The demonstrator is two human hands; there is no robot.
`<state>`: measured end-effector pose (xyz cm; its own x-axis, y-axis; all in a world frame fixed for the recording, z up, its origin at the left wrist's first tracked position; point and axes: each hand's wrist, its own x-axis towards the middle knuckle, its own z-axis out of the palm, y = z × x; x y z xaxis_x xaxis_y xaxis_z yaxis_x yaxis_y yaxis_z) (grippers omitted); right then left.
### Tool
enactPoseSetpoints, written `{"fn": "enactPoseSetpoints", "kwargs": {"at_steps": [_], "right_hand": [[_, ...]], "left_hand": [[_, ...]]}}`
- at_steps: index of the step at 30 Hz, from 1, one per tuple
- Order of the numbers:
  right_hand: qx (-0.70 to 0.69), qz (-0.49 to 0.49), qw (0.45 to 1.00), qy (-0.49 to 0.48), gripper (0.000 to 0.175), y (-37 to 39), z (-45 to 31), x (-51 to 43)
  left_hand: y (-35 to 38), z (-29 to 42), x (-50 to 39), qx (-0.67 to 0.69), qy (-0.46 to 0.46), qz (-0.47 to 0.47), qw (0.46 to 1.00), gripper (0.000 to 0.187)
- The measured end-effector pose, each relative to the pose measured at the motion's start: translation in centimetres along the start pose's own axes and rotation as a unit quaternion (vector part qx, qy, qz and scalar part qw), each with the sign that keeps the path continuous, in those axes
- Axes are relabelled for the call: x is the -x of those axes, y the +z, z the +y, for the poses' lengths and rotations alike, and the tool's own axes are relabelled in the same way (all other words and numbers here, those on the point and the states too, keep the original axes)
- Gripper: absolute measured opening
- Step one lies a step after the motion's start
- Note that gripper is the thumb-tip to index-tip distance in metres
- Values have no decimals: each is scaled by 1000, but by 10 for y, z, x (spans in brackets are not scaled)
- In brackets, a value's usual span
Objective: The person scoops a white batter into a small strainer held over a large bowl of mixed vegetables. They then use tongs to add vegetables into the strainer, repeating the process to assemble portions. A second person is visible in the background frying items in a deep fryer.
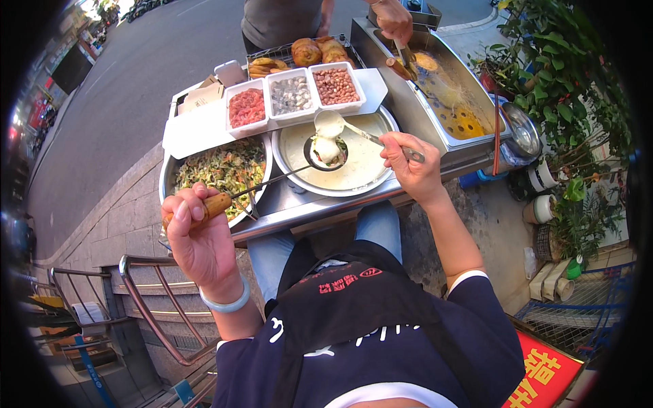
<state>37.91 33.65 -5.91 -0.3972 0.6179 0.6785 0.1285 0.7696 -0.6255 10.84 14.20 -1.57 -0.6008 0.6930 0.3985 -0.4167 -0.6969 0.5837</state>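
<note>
My left hand [201, 234] grips the wooden handle [217, 205] of a round frying mold [308, 153], whose thin metal rod reaches over a wide bowl of pale batter [357, 176]. Chopped vegetables and white batter fill the mold's cup. In my right hand [416, 163] is a metal ladle [329, 124], tipped just above the cup, with batter running from it onto the filling. Left of the batter stands a large basin of shredded vegetables [224, 171], partly behind my left hand.
White tubs hold raw minced meat [247, 108], greyish shellfish-like pieces [291, 95] and peanuts [335, 85]. Fried cakes [306, 52] sit on a wire rack behind. Another person's hand [393, 20] holds tools over an oil fryer [461, 109]. Chopsticks [496, 135] lie across its edge.
</note>
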Motion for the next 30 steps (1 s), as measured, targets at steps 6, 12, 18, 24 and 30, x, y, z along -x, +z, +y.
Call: {"fn": "enactPoseSetpoints", "kwargs": {"at_steps": [6,12,18,24,30], "right_hand": [[33,60,998,9,10,-10,6,2],[68,40,985,153,15,-17,29,20],[89,-27,991,95,18,15,57,46],[-40,114,953,279,27,-1,55,33],[-103,188,943,256,26,-28,27,9]], "left_hand": [[-3,6,-2,11,-5,0,1000,8],[-7,13,-4,17,1,-11,1000,9],[-7,15,-3,17,2,-16,1000,9],[-7,18,-2,9,2,-26,1000,8],[-6,15,-1,5,9,-22,1000,7]]}}
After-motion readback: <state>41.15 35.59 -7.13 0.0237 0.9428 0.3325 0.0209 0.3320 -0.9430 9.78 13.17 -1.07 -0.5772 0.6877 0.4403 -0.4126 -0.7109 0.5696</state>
